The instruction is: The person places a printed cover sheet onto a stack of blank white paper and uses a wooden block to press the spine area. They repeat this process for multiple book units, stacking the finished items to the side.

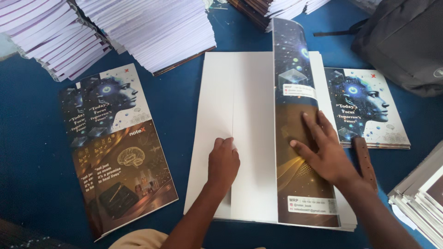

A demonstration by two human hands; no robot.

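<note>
Cover sheet (240, 138), white side up, lies flat in the middle of the blue counter (32, 152), with its printed flap (297, 133) folded over a sheaf of white pages (348, 216). It looks like thin glossy card: light, springy at the crease, probably slick to the touch and easily dented, so flat palms and edge pinches would suit it better than a squeeze. At far left lie finished booklets (117, 147) with dark covers showing a face in profile. The left hand (223, 162) rests knuckles-down on the white sheet, its grip curled loosely and pinching nothing. The right hand (323, 150) presses the flap with fingers spread flat. Beside it lies a brown strip-like tool (364, 159), then another printed booklet (369, 108).
</note>
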